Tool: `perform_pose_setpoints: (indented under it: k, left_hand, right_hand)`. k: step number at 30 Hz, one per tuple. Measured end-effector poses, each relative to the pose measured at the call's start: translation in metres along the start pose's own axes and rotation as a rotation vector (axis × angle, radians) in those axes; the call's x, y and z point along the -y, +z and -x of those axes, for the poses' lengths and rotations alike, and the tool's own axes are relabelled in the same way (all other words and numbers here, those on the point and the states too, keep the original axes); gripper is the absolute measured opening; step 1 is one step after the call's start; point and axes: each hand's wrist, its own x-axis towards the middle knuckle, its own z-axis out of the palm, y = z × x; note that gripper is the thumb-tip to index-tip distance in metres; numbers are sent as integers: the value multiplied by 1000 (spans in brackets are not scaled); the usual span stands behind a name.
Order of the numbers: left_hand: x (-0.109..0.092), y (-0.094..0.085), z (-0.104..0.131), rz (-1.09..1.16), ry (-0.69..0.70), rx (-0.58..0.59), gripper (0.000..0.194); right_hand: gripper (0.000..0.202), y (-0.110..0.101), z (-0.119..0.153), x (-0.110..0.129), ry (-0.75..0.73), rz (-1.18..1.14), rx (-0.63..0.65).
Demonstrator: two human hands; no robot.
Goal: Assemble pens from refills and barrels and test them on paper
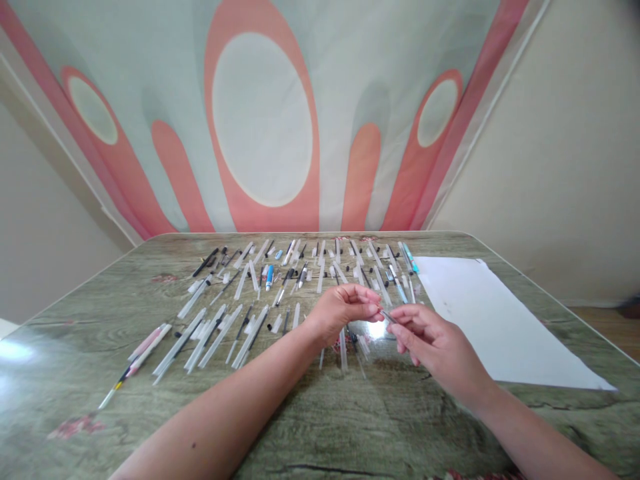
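Between my two hands is a small, thin dark piece [387, 316], pinched at both ends by the fingertips. My left hand [345, 309] closes its thumb and forefinger on the left end. The right end is between the thumb and forefinger of my right hand [431, 340], whose other fingers are curled. The piece looks like a pen refill or tip, too small to make out fully. Under and behind my hands lie rows of clear pen barrels [343, 350], dark refills and small caps, partly hidden by my left hand and forearm.
A large white sheet [505, 320] covers the table's right side. Pink and white pens [150, 347] lie at the left front. A blue pen part [270, 277] is in the middle row. The wooden-patterned table [320, 433] meets a patterned backdrop [330, 133] at its far edge.
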Motion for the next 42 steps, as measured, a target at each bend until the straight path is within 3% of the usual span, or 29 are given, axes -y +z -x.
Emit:
perform_pose_setpoints:
  k: [9, 15, 23, 42]
  left_hand:
    - [-1, 0, 0, -52, 26, 3, 30]
    - [-5, 2, 1, -213, 102, 3, 20]
    - [-3, 9, 3, -405, 188, -91, 9]
    - [2, 18, 6, -400, 234, -193, 4]
  right_hand:
    - [23, 0, 0, 1, -12, 27, -7]
    - [23, 0, 0, 3, -16, 56, -13]
    - [23, 0, -2, 2, -30, 102, -24]
    - [21, 0, -2, -1, -60, 155, -47]
